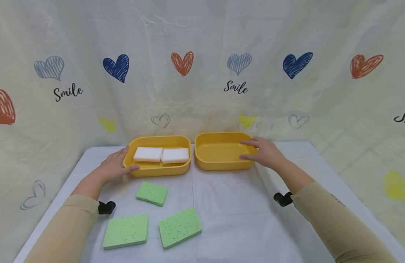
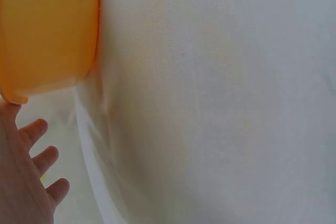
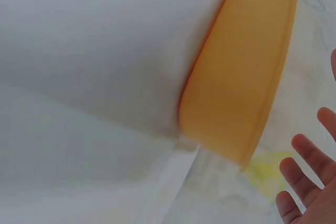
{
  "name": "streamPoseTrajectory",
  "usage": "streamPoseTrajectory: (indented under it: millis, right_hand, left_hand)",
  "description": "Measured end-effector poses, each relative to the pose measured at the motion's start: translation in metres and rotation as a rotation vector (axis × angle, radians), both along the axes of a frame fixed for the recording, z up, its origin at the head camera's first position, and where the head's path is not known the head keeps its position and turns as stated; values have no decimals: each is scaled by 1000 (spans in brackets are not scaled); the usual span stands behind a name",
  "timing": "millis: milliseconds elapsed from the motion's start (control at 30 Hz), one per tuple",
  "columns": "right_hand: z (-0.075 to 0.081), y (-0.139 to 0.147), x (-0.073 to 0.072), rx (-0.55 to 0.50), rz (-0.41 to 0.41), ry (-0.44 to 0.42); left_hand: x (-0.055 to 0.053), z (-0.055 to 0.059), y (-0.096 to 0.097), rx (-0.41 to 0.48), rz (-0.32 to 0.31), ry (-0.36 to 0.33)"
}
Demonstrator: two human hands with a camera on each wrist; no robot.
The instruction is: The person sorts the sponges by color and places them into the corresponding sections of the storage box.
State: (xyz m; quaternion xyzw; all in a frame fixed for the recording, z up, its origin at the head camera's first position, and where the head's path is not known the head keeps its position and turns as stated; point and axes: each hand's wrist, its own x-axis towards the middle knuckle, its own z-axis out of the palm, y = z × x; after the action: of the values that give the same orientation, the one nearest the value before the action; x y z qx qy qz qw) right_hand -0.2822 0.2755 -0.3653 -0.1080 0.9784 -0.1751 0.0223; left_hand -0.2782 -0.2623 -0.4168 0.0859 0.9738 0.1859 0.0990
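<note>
At the left end of a yellow tray [image 1: 166,171], my left hand [image 1: 113,164] spreads its fingers along the corner. In the left wrist view it touches the rim of the orange-looking tray [image 2: 50,30]. Two white sponges [image 1: 148,154] lie side by side inside that tray. A second yellow tray [image 1: 218,149] stands to the right with nothing in it. My right hand [image 1: 267,152] reaches over its right end, fingers apart and holding nothing. The right wrist view shows those fingers [image 3: 310,156] spread beside the tray wall [image 3: 241,66].
Three green sponges lie flat on the white table: a small one [image 1: 152,193] in front of the left tray, two larger ones [image 1: 126,231] [image 1: 180,228] nearer the front. A sheet printed with hearts [image 1: 202,33] hangs behind the table. A small gap separates the trays.
</note>
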Motion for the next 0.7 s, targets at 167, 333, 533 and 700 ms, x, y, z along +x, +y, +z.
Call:
streamPoseTrajectory:
  millis: [167,333,533,700]
  right_hand:
    - [-6,21,1,-8,-25,15]
    - [-19,31,-5,-61,-50,-60]
    - [-35,35,-11,-140,-63,-141]
    - [-43,34,-14,-204,-85,-207]
  left_hand:
    - [-1,-2,0,-1,3,-2]
    - [-2,-5,-2,4,10,-4]
    - [-3,-7,-2,2,14,-10]
    - [-3,-7,-2,5,13,-9]
